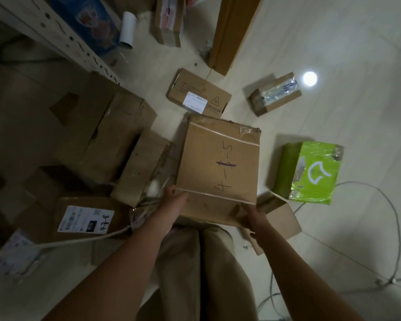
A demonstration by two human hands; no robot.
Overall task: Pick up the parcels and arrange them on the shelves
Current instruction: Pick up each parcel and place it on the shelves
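Left hand [176, 201] and right hand [252, 216] gripped the box [218, 167] by its near edge, fingers [171, 190] pinching it, mostly tucked under. Green parcel [308, 172] sat right.

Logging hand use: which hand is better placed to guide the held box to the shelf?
Probably left: the left hand grips the box on the side nearer the shelf; the right hand holds the far side.

The left hand [175, 202] and right hand [252, 216] are bare and unadorned, as are both forearms, which run to the frame edge at 7 and 5 o'clock. At 6 o'clock, loose trousers [190, 269], seemingly beige in the dim light.
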